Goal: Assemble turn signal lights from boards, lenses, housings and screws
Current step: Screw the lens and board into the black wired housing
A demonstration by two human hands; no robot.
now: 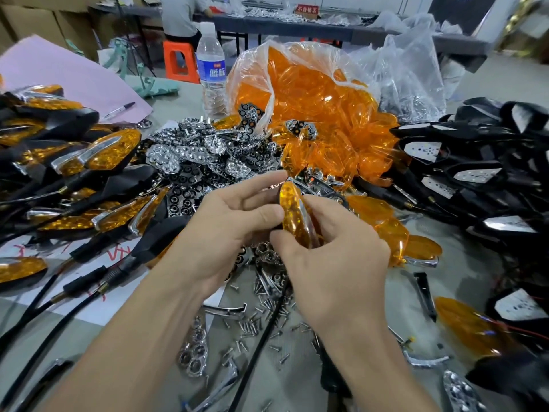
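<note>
Both hands hold one turn signal light (pixel 294 217) at the middle of the view, its orange lens facing up and left, a chrome strip along its right edge. My left hand (pixel 234 221) grips its left side, thumb pressed on the lens. My right hand (pixel 332 263) pinches its lower and right side. A black cable (pixel 261 337) hangs down from it. Loose screws (pixel 258 319) lie on the table below my hands. Chrome reflector boards (pixel 202 162) are heaped behind, and orange lenses (pixel 312 93) spill from a clear bag.
Finished lights (pixel 98 156) with black stems pile up on the left. Black housings with white boards (pixel 481 162) are stacked on the right. A water bottle (pixel 211 69) stands at the back, a marker pen (pixel 118 110) lies on pink paper. Another person sits at a far table.
</note>
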